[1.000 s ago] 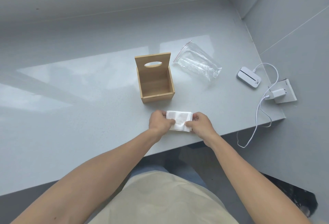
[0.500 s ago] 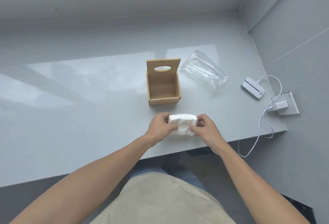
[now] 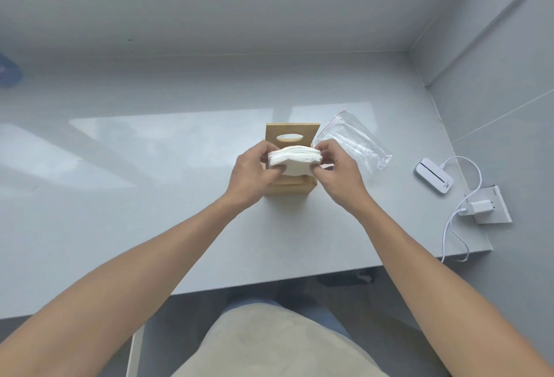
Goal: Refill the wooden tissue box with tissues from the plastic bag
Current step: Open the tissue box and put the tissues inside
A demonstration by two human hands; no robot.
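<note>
A white stack of tissues (image 3: 295,160) is held in the air between both hands, right above the open wooden tissue box (image 3: 289,189). My left hand (image 3: 253,171) grips its left end and my right hand (image 3: 337,171) its right end. The box's lid (image 3: 292,137), with an oval slot, stands upright behind the stack. The hands and tissues hide most of the box's inside. A clear plastic bag (image 3: 353,143) with a red zip edge lies flat on the grey table (image 3: 150,211), to the right of the box.
A small white device (image 3: 433,179) with a white cable (image 3: 449,226) lies at the right. The cable runs to a charger (image 3: 479,207) plugged into a wall socket plate. The table's front edge runs below my forearms. A blue object (image 3: 9,72) shows at the far left.
Both hands lifted the tissue stack from the table's front part and carried it away from me, over the wooden box. The camera view also shifted.
</note>
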